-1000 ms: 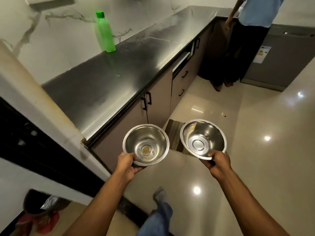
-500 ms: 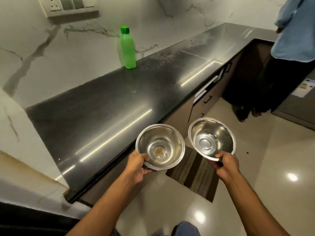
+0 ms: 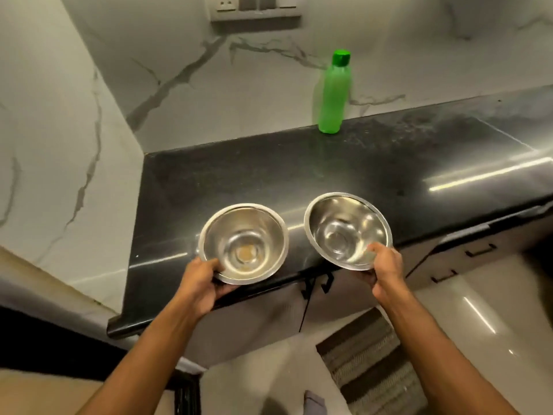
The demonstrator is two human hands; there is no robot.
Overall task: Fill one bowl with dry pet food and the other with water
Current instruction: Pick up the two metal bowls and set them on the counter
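Observation:
I hold two empty steel bowls over the front edge of a black countertop [image 3: 269,175]. My left hand [image 3: 199,280] grips the near rim of the left bowl [image 3: 244,244], which shows a small brownish mark at its bottom. My right hand [image 3: 384,265] grips the near rim of the right bowl [image 3: 347,230], which tilts slightly toward me. A green plastic bottle [image 3: 332,94] with a green cap stands upright at the back of the counter by the wall. No pet food is in view.
A marble wall [image 3: 209,85] backs the counter, with a switch plate [image 3: 254,7] above. Cabinet doors with black handles [image 3: 317,287] lie below the counter. A striped mat [image 3: 368,363] covers the glossy floor at the lower right.
My view has turned left to face the counter. Both bowls have come forward over the countertop's front edge. The person at the right has left the view.

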